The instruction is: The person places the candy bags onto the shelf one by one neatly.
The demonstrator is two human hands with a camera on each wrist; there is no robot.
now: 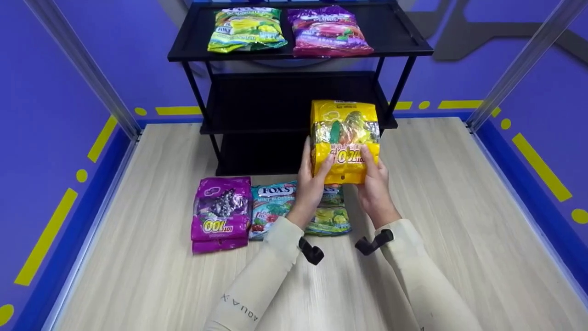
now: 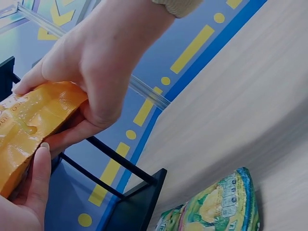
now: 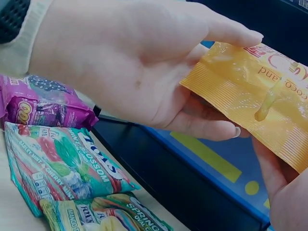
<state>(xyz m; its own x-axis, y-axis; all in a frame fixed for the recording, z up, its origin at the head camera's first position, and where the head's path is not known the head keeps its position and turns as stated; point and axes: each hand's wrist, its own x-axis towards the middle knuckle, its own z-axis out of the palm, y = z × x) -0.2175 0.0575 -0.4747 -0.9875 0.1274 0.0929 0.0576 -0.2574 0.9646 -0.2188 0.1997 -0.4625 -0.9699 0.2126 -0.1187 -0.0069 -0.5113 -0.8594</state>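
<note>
Both hands hold a yellow candy bag up in front of the shelf. My left hand grips its left side, thumb across the front. On the right side my right hand has its thumb pressed on the front and fingers behind. The bag carries a large "100" and a shiny window with fruit pictures. In the right wrist view its ribbed end seal shows near the fingers. Below the hands lie a teal Fox's mint candy bag and a green-yellow Fox's bag, partly hidden by the left hand and forearm.
A black three-tier shelf stands behind the hands. Its top carries a green-yellow candy bag and a pink-purple one. A purple candy bag lies left on the wooden surface. Blue panels enclose the sides.
</note>
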